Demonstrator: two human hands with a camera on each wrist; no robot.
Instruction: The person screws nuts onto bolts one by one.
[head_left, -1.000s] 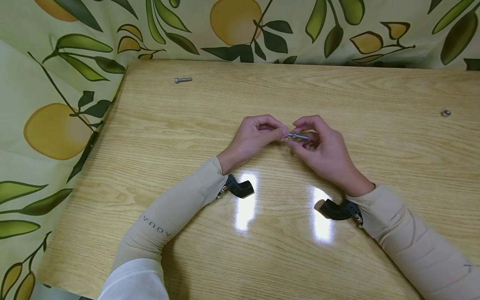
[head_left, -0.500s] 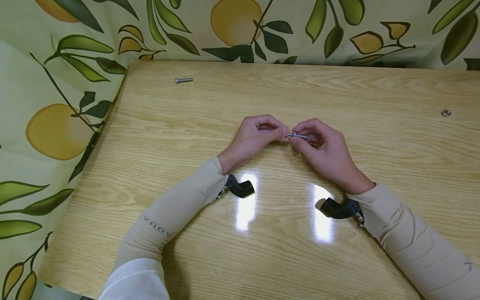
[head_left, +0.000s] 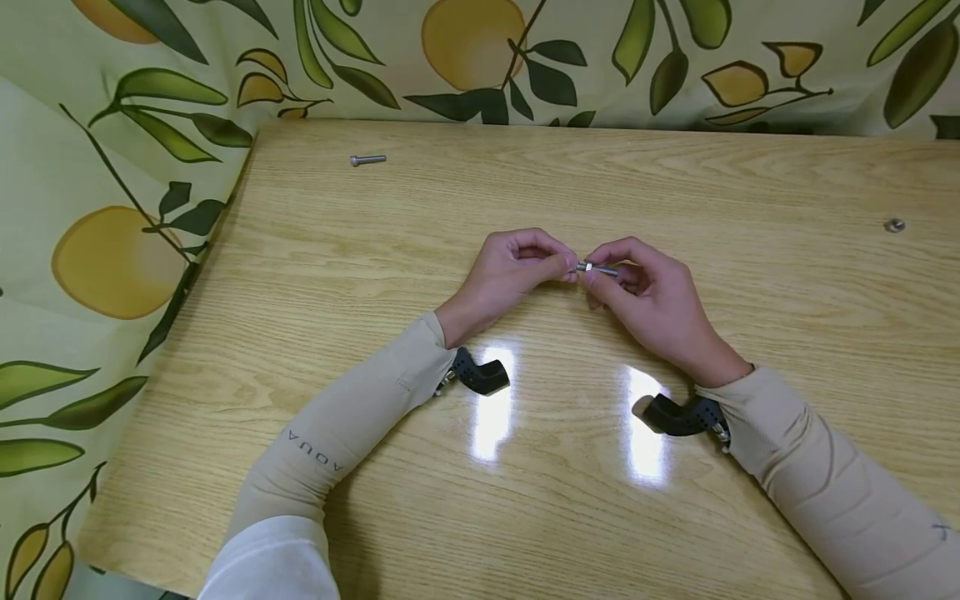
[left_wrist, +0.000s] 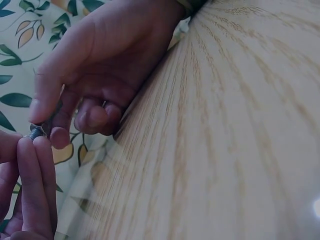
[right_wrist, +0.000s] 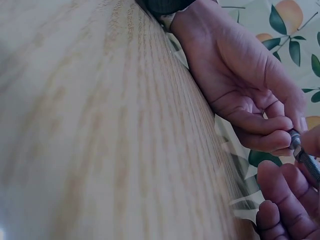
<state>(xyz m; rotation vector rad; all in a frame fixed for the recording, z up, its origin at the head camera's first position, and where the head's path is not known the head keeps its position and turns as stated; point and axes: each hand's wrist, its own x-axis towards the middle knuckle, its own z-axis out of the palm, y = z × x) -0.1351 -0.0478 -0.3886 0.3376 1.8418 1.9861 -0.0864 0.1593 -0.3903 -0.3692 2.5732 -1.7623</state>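
Lettering "AQUA" on left sleeve, left fingers clamped on bolt, right fingers on nut

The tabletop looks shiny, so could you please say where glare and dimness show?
Head: two white glare patches on the tabletop; left wrist: dim overall, a bright spot at the right edge; right wrist: also dim, a bright spot at bottom left, the near tabletop blurred.

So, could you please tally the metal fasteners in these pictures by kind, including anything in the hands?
Bolts: 2 (a held bolt and a loose bolt)
Nuts: 2 (a fitted nut, around the held bolt, and a loose nut)
Total: 4
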